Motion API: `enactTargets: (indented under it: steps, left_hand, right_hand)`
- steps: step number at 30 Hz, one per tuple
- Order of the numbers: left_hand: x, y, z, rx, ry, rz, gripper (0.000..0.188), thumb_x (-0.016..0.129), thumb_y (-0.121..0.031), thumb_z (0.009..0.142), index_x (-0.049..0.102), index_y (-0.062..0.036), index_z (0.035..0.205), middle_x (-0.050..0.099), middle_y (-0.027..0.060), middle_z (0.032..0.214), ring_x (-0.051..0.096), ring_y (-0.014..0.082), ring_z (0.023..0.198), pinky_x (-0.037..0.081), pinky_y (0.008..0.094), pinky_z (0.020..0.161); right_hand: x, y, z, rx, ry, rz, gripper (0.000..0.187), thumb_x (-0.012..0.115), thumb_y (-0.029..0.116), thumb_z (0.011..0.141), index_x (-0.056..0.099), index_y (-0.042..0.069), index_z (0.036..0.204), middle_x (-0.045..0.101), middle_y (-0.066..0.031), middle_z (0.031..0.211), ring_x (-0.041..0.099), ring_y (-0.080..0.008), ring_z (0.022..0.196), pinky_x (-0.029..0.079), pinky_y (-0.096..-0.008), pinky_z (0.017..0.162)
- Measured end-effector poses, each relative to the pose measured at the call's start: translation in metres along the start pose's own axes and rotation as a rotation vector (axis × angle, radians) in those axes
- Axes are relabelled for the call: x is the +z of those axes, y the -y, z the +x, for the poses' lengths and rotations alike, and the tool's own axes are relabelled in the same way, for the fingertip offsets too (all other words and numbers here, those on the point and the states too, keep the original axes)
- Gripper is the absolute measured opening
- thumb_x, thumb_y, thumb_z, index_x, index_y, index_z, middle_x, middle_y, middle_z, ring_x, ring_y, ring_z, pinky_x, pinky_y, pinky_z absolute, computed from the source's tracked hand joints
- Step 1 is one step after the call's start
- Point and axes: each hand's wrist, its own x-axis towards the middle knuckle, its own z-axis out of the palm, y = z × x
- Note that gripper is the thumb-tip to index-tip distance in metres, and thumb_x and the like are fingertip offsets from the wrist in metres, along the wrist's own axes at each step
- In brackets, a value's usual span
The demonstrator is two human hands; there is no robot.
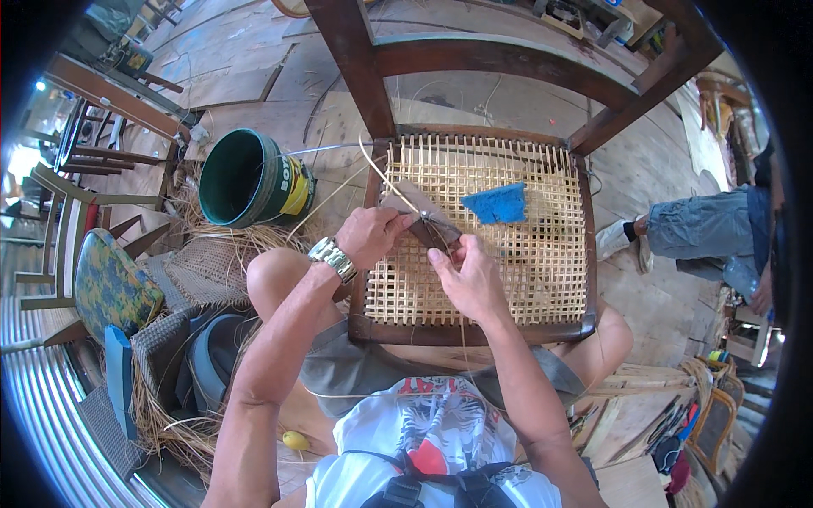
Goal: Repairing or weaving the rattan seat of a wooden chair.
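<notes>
Across my lap lies a dark wooden chair, its seat woven with an open mesh of pale cane point(525, 271). Above the seat's left half, my left hand point(368, 237) pinches the edge of a brown flat piece point(402, 197), whose material I cannot make out. My right hand point(468, 273) is closed on the darker lower end of that same piece, thumb on top. A pale cane strand point(381, 172) runs down from the upper left onto the piece between my hands; its lower end is hidden there. Right of my hands, a torn blue scrap point(495, 203) rests on the mesh.
A dark green bucket point(229, 182) stands on the boards at left, beside loose cane strands point(224, 241). A camouflage-patterned cushion point(116, 279) is further left. At right stands another person in blue-grey shorts point(703, 224). The chair's back frame point(508, 57) rises beyond the seat.
</notes>
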Motion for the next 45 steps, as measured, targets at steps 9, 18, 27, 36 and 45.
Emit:
enactTargets:
  steps: [9, 18, 27, 36, 45]
  left_hand:
    - [0.0, -0.017, 0.003, -0.202, -0.026, 0.141, 0.038, 0.06, -0.041, 0.094, 0.073, -0.0063, 0.087, 0.069, 0.0214, 0.082, 0.067, 0.0412, 0.081, 0.053, 0.0497, 0.073]
    - [0.006, -0.022, 0.0, -0.243, -0.072, 0.157, 0.035, 0.062, -0.039, 0.093, 0.074, -0.0067, 0.088, 0.069, 0.0221, 0.083, 0.067, 0.0418, 0.082, 0.053, 0.0493, 0.074]
    - [0.006, -0.025, 0.003, -0.258, -0.03, 0.129, 0.038, 0.062, -0.043, 0.093, 0.075, -0.0077, 0.092, 0.069, 0.0125, 0.067, 0.07, 0.0332, 0.074, 0.054, 0.0442, 0.072]
    - [0.003, -0.025, 0.0, -0.266, -0.016, 0.058, 0.038, 0.061, -0.042, 0.094, 0.074, -0.0076, 0.086, 0.069, 0.0098, 0.065, 0.071, 0.0302, 0.073, 0.054, 0.0422, 0.072]
    - [0.007, -0.013, 0.001, -0.213, -0.071, 0.097, 0.038, 0.062, -0.043, 0.093, 0.074, -0.0075, 0.086, 0.068, 0.0186, 0.075, 0.067, 0.0397, 0.078, 0.052, 0.0484, 0.072]
  right_hand:
    - [-0.005, -0.014, 0.009, -0.075, -0.066, -0.013, 0.025, 0.061, 0.027, 0.096, 0.064, 0.004, 0.088, 0.065, -0.019, 0.07, 0.066, -0.0378, 0.068, 0.048, -0.0461, 0.061]
    - [-0.043, -0.092, -0.06, -0.158, -0.099, -0.118, 0.021, 0.061, 0.022, 0.093, 0.057, 0.005, 0.081, 0.059, -0.0207, 0.066, 0.058, -0.0443, 0.066, 0.045, -0.0498, 0.059]
    - [-0.137, -0.064, -0.157, -0.255, -0.268, -0.399, 0.04, 0.069, 0.027, 0.089, 0.061, 0.001, 0.119, 0.061, -0.017, 0.107, 0.06, -0.0347, 0.098, 0.047, -0.0412, 0.083]
    - [-0.069, 0.067, -0.094, -0.763, -0.285, 0.526, 0.047, 0.061, 0.017, 0.096, 0.046, -0.006, 0.134, 0.055, -0.0263, 0.121, 0.064, -0.0332, 0.102, 0.052, -0.0404, 0.085]
    - [-0.016, -0.004, 0.006, 0.063, 0.0, -0.172, 0.035, 0.053, 0.037, 0.099, 0.066, 0.005, 0.098, 0.069, -0.0154, 0.081, 0.068, -0.0366, 0.079, 0.052, -0.0478, 0.074]
